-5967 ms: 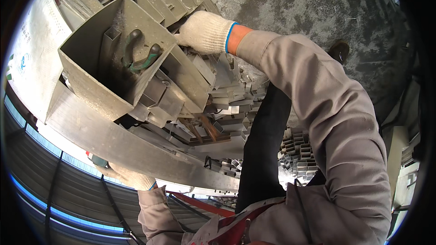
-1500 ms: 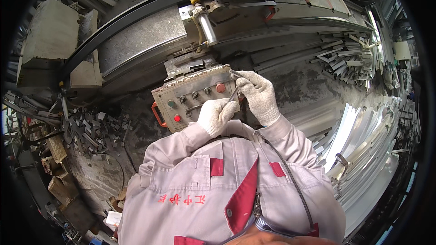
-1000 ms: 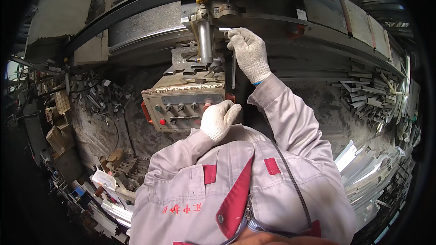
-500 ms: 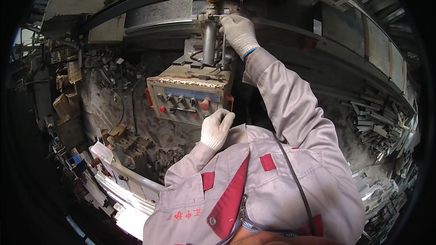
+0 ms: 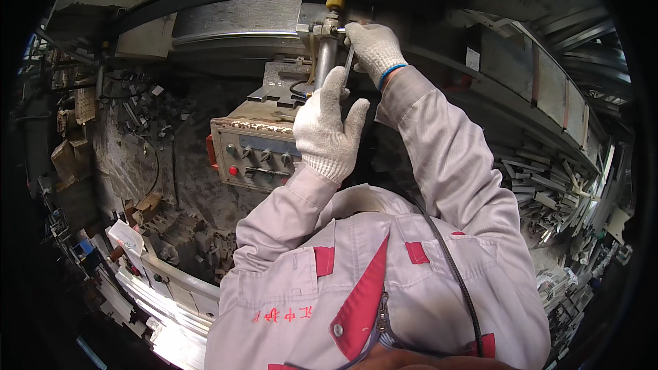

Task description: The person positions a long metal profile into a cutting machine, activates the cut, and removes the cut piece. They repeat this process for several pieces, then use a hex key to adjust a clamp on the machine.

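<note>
My right hand (image 5: 373, 48), in a white knit glove, is closed at the fittings beside a yellow-capped valve (image 5: 334, 3). Its fingertips meet a small metal part there, and what they grip is hidden. A thin metal rod (image 5: 350, 60) runs down below these fingers. The grey cylinder (image 5: 327, 62) stands just left of the rod. My left hand (image 5: 329, 127), gloved too, is raised with thumb and fingers apart, holding nothing that I can see. It covers the cylinder's lower end and the right side of the control box (image 5: 226, 138), which has knobs and a red button (image 5: 234, 170).
A dark beam (image 5: 240, 0) and a metal plate (image 5: 236, 17) cross behind the valve. Flat metal pieces (image 5: 274, 96) lie on the box. Offcuts (image 5: 541, 178) are heaped at right, with more scrap (image 5: 144, 106) at left. White lengths of profile (image 5: 164, 301) lie lower left.
My left hand has risen from beside the control box's front to the cylinder, and its fingers have spread. My right hand stays at the fittings. The whole view has shifted slightly.
</note>
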`<state>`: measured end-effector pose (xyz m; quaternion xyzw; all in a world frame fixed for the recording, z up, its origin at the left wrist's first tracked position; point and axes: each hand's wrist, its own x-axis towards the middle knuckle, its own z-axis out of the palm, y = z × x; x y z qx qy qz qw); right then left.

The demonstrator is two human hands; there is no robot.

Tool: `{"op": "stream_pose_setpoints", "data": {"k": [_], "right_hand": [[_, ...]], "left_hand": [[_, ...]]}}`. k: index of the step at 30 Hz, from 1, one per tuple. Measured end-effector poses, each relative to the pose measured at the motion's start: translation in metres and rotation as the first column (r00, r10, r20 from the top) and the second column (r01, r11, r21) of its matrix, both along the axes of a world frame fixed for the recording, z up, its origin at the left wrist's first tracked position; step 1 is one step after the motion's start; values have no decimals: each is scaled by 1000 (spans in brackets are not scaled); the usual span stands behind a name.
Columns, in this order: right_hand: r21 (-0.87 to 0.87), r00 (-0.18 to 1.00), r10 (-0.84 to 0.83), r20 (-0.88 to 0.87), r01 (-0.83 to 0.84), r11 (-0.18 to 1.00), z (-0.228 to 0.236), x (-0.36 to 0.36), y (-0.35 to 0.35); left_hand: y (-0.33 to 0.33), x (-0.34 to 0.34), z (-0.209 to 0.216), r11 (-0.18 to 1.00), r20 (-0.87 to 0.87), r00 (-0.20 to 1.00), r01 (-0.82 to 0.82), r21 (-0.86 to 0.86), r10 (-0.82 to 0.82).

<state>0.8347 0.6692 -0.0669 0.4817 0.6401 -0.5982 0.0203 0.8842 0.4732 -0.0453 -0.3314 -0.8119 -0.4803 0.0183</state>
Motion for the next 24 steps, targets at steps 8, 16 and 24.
{"op": "stream_pose_setpoints", "data": {"k": [8,16,24], "right_hand": [[-64,996,-58,62,62,996,10,-10,-9],[11,998,-58,39,57,998,-7,-9,-14],[-32,985,96,140,-92,995,-13,-7,-27]], "left_hand": [[6,-42,15,988,-176,983,21,-151,-47],[19,-55,25,873,-29,998,29,-487,-50],[26,-69,34,721,230,973,147,-678,19]]}}
